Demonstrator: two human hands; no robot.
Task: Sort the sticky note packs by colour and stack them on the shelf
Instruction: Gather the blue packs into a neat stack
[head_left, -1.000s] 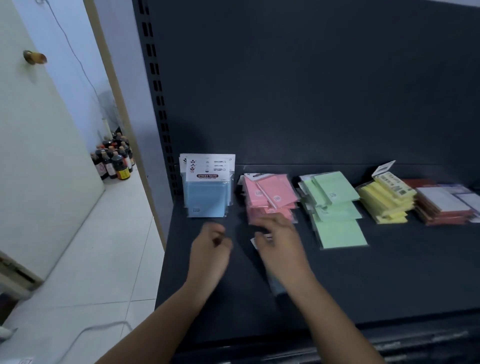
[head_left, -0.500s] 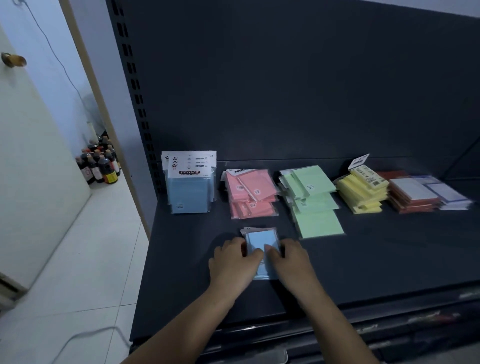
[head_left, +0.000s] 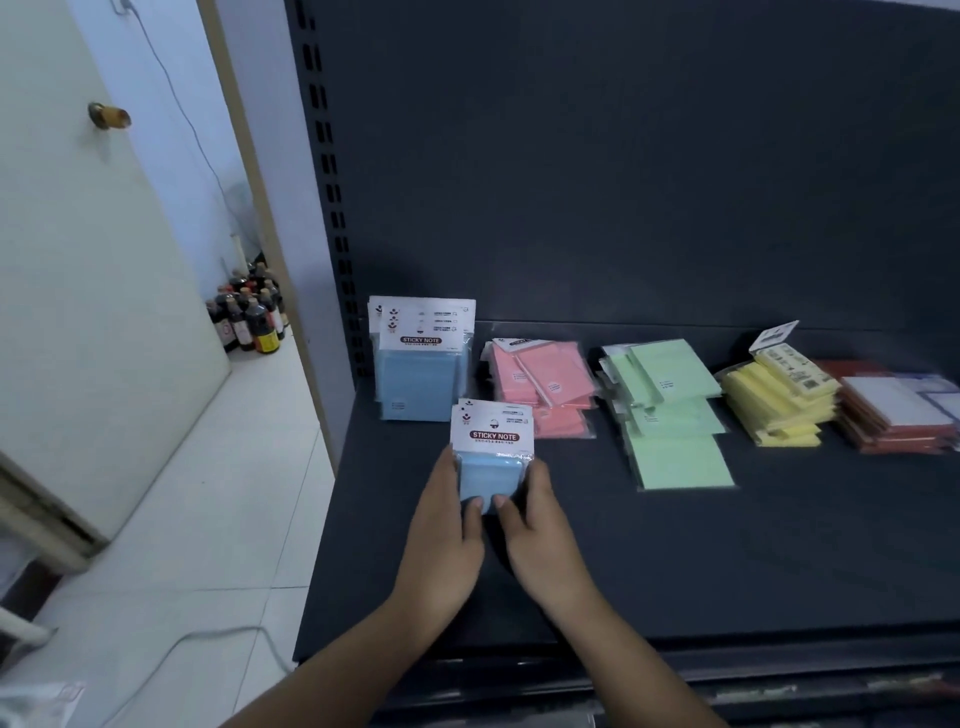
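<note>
A few blue sticky note packs (head_left: 491, 452) with white "STICKY NOTE" header cards stand upright between my two hands. My left hand (head_left: 444, 525) grips their left side and my right hand (head_left: 535, 525) their right side, thumbs on the front. Behind them at the far left a blue stack (head_left: 418, 374) stands against the back panel. To its right lie a pink pile (head_left: 545, 384), a green pile (head_left: 670, 410), a yellow pile (head_left: 779, 400) and an orange-red pile (head_left: 898, 415), all on the dark shelf (head_left: 727, 561).
The shelf's back panel rises just behind the piles. Left of the shelf is a slotted upright (head_left: 327, 208), a white tiled floor, a door with a brass knob (head_left: 109, 115) and several dark bottles (head_left: 252, 317) on the floor.
My hands came together on the blue packs lying flat, then lifted them upright and moved them forward toward the blue stack.
</note>
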